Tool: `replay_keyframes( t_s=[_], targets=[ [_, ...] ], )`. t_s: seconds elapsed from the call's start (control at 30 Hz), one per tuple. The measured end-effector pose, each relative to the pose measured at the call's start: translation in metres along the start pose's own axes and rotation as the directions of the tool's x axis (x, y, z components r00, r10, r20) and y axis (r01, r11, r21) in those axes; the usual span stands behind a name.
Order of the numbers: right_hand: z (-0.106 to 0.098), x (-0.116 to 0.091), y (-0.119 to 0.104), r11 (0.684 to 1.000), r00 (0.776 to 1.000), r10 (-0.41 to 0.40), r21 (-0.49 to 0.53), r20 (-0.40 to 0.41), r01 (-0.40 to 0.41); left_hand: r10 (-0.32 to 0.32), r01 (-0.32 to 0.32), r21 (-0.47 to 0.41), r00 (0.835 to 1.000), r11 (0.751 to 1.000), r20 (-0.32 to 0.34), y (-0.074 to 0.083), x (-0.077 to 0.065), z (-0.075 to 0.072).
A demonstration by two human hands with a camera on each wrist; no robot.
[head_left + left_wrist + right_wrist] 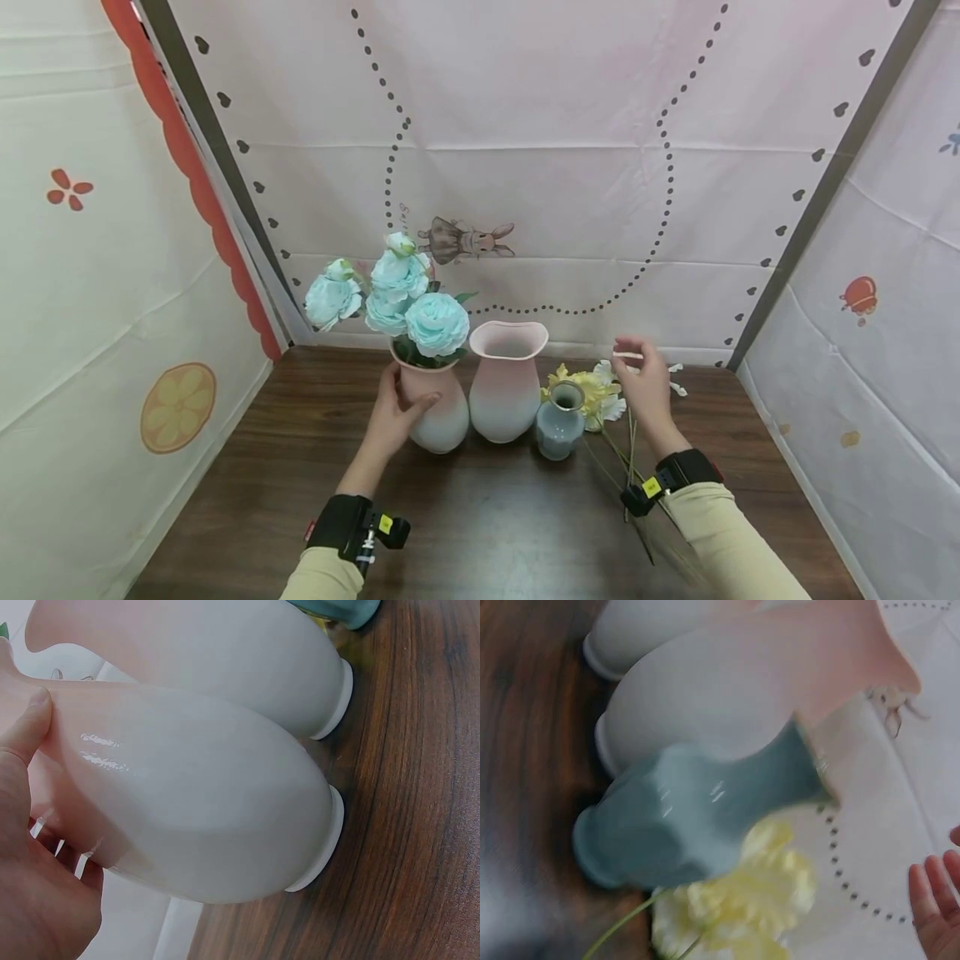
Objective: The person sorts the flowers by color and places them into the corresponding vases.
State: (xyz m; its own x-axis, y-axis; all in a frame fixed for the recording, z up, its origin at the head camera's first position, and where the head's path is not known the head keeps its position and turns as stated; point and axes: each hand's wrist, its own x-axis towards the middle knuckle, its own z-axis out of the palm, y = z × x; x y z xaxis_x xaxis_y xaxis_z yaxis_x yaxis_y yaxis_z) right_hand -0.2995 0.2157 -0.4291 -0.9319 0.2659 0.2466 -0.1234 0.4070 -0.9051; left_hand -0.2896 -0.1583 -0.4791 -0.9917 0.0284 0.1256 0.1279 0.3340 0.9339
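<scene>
A pink-to-white vase (442,408) stands at the left of a row of vases, with pale blue artificial flowers (437,323) in its mouth. My left hand (396,408) grips this vase at its side below the neck, and in the left wrist view the thumb lies along the glossy surface. Over on the right, my right hand (647,387) is raised above yellow and white flowers (600,392) lying on the table, its fingers loosely bent around nothing. A small blue-grey vase (558,433) is nearest to it on the left.
Between the other two vases is a wider pink-to-white vase (504,400) with a wavy rim. Thin flower stems (626,467) stretch toward the front of the dark wooden table (480,533). Printed cloth walls (525,183) enclose the table at the back and sides.
</scene>
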Motion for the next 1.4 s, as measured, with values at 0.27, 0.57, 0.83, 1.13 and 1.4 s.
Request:
replay_keyframes(
  t_s=[0.27, 0.57, 0.83, 1.13, 1.4],
  targets=[
    [-0.009, -0.023, 0.045, 0.984, 0.993, 0.086, -0.165, 0.084, -0.071, -0.037, 0.038, -0.028, 0.999, 0.999, 0.035, 0.019, -0.008, -0.004],
    [-0.013, -0.050, 0.082, 0.967, 0.979, 0.159, -0.220, 0.130, -0.128, -0.013, 0.013, 0.018, 1.000, 1.000, 0.001, -0.006, 0.004, -0.003],
    [-0.017, -0.062, 0.097, 0.963, 0.978, 0.185, -0.217, 0.096, -0.161, 0.000, 0.000, 0.070, 1.000, 0.998, 0.006, -0.001, 0.006, -0.006],
    [-0.017, -0.069, 0.101, 0.962, 0.981, 0.154, -0.246, 0.118, -0.121, 0.058, -0.059, 0.062, 0.998, 0.996, 0.014, 0.005, 0.011, -0.003],
    [-0.008, -0.085, 0.103, 0.920, 0.979, 0.091, -0.392, 0.184, -0.012, 0.055, -0.052, 0.086, 0.998, 0.995, -0.027, 0.006, 0.011, -0.002]
  ],
)
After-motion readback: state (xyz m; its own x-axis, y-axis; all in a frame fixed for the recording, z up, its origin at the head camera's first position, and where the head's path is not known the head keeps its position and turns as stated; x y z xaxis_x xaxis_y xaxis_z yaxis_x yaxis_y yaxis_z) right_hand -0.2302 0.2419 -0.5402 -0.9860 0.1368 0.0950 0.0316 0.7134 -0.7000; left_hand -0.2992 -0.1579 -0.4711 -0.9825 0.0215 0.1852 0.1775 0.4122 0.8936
